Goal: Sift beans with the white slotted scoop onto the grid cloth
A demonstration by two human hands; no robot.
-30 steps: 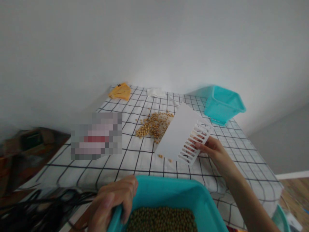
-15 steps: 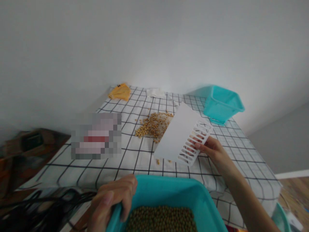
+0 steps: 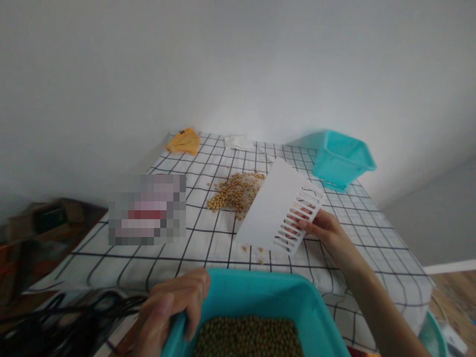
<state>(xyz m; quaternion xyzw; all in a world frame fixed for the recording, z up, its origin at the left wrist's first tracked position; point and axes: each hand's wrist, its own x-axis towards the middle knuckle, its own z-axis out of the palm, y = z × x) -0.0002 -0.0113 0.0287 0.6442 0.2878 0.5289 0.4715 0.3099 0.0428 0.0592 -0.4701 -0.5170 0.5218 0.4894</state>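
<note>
My left hand (image 3: 178, 302) grips the left rim of a turquoise plastic bin (image 3: 260, 285) at the table's front edge. Small round green-brown beans (image 3: 249, 337) lie in the bottom of this bin. Between the thumb and fingers of my right hand (image 3: 320, 228) is a white plastic board (image 3: 267, 208), pinched along its slotted side and tilted above the table. Behind the board's left edge spreads a pile of yellow soybeans (image 3: 234, 193), partly hidden by it. A few loose soybeans (image 3: 261, 250) rest on the cloth below the board.
A checked cloth (image 3: 201, 238) covers the table. Another turquoise basket (image 3: 342, 161) stands at the back right. An orange cloth (image 3: 185, 142) and a white tissue (image 3: 238, 143) lie by the wall. At left is a blurred-out item (image 3: 148, 208); black cables (image 3: 74, 312) hang lower left.
The white board has shifted very slightly left in view, and another loose soybean shows on the cloth below it. My left hand keeps its hold on the bin.
</note>
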